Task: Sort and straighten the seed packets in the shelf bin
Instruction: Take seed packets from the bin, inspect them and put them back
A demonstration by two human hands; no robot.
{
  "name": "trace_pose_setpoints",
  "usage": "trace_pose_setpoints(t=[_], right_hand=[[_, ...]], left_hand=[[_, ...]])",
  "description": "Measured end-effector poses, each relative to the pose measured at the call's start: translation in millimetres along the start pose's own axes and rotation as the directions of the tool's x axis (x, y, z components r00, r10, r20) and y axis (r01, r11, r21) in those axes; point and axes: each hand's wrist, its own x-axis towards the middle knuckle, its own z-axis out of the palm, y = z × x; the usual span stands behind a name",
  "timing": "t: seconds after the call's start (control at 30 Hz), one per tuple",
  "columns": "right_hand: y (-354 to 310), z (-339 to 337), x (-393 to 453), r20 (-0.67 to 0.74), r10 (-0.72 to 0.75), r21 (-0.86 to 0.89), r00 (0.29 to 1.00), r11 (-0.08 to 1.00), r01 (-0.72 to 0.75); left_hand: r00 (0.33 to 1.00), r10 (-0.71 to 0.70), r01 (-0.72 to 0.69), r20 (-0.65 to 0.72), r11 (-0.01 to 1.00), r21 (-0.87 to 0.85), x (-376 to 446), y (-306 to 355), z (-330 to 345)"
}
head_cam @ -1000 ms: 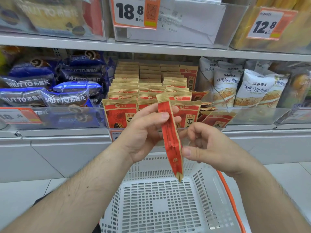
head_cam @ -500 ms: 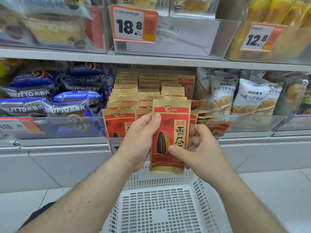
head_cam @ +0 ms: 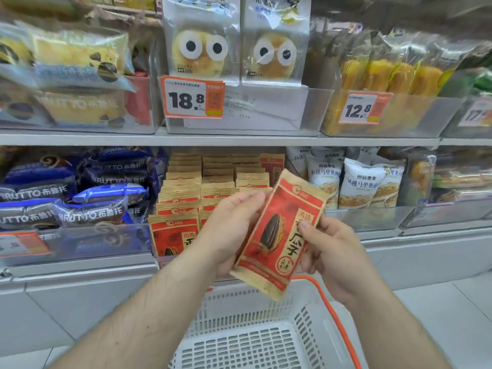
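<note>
Both hands hold one red and tan seed packet (head_cam: 277,235) in front of the shelf bin (head_cam: 218,182), above a white basket (head_cam: 247,339). Half a second ago the packet stood upright with its printed face square to the camera; it now leans with its top end toward the right, and the view has lifted so that more of the upper shelf shows. The left hand (head_cam: 229,230) has its fingers curled over the packet's upper left edge, with the palm behind it. The right hand (head_cam: 330,251) pinches the right edge, thumb on the printed front. Each grip is closed on the packet.

Behind the hands, the bin holds rows of matching packets standing upright, front to back. One front packet (head_cam: 174,235) shows at the left of the bin, just beside the left wrist.

To the left of the bin lie dark blue snack bags (head_cam: 69,198). To the right stand white bags (head_cam: 364,182) with printed text. The upper shelf (head_cam: 213,139) carries clear bins with orange price tags reading 18.8 (head_cam: 193,97) and 12.8 (head_cam: 364,107), and two packs (head_cam: 234,43) with big cartoon eyes. An orange handle (head_cam: 335,318) runs along the basket's right side. The floor (head_cam: 452,315) is pale tile.
</note>
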Motion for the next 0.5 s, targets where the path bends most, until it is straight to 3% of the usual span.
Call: trace_pose_setpoints(t=[0.1, 0.2, 0.27, 0.33, 0.4, 0.5], right_hand=[[-22.1, -21.8, 16.2, -0.175, 0.01, 0.229, 0.984, 0.973, 0.031], [-37.1, -39.9, 38.2, -0.288, -0.002, 0.341, 0.958, 0.934, 0.104], [-41.5, -46.2, 52.5, -0.312, -0.029, 0.331, 0.95, 0.933, 0.138], [-43.5, -49.5, 67.7, -0.317, -0.076, 0.272, 0.945, 0.948, 0.167], [-43.1, -53.2, 84.8, -0.313, -0.142, 0.159, 0.939, 0.967, 0.2], [-39.5, -59.0, 111.0, -0.271, -0.242, -0.067, 0.932, 0.97, 0.232]], left_hand=[[0.986, 0.111, -0.089, -0.123, 0.981, 0.172, 21.2, 22.4, 9.7], [0.968, 0.214, -0.137, -0.129, 0.887, 0.441, 42.5, 37.2, 19.0], [0.961, 0.272, -0.165, -0.055, 0.718, 0.676, 57.4, 39.4, 24.1], [0.969, 0.238, -0.181, 0.071, 0.479, 0.859, 72.2, 39.1, 30.2], [0.978, 0.125, -0.195, 0.168, 0.251, 0.948, 88.2, 37.0, 36.2], [0.976, -0.041, -0.214, 0.214, 0.02, 0.977, 113.3, 32.5, 43.7]])
